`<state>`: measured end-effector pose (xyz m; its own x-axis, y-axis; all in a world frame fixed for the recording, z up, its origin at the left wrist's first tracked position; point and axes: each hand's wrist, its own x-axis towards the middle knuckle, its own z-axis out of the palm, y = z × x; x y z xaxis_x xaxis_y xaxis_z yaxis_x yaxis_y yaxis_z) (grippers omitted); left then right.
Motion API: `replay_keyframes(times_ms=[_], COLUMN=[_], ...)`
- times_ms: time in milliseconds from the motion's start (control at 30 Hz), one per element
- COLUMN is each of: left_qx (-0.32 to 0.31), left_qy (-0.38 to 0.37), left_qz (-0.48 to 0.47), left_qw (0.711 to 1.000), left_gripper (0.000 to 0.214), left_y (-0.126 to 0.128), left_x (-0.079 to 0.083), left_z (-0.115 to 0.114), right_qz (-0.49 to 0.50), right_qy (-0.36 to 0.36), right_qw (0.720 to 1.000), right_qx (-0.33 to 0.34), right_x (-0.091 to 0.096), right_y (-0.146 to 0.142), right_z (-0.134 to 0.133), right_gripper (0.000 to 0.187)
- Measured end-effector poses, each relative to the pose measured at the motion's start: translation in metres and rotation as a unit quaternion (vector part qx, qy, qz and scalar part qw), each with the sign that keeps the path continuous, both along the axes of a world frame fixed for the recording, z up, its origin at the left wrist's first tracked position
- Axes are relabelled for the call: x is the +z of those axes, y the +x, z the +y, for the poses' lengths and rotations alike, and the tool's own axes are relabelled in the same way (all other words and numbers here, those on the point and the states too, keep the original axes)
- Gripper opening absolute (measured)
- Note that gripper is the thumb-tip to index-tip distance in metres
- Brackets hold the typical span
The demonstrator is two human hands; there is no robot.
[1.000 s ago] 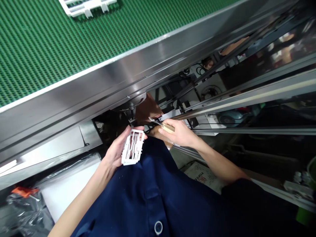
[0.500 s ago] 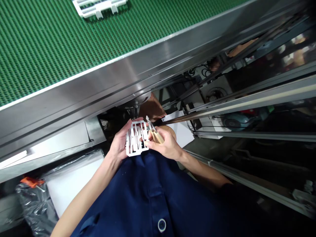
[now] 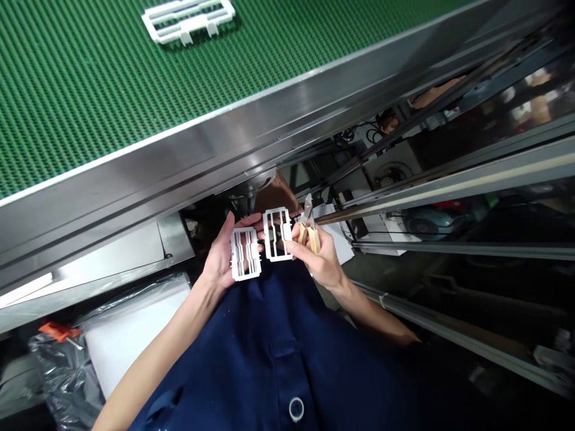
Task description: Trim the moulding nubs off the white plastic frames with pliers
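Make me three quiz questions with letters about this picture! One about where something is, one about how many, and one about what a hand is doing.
1. Where is the white plastic frame that is away from the hands?
A) on the green conveyor belt
B) in the plastic bag
C) on the white sheet

2. How many white plastic frames are at the hands?
A) one
B) two
C) five

3. What is the right hand doing?
A) swinging a hammer
B) gripping small cutters with tan handles
C) resting on the belt

Answers:
1. A, because it lies on the belt's green surface.
2. B, because one lies on the left hand and another sits right beside it.
3. B, because its fingers wrap the handles.
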<state>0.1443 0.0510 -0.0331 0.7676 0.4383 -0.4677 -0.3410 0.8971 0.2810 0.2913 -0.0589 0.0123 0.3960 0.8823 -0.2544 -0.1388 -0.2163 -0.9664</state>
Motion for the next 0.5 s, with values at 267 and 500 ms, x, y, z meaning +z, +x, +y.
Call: replay_keyframes(times_ms=[267, 500], left_qx=[0.012, 0.025], left_qy=[0.049, 0.114], left_qz=[0.029, 0.133], left_qw=[0.998, 0.984], left_gripper=[0.024, 0.031], left_y=[0.000, -0.004], left_x=[0.012, 0.030], left_z=[-0.002, -0.006], right_qz=[0.045, 0.129], right_qy=[0.016, 0.027], right_qw=[0.997, 0.986], right_qx=[0.068, 0.105], right_x=[0.001, -0.009], right_y=[0.010, 0.011], right_z=[0.004, 0.007], right_gripper=[0.023, 0.022])
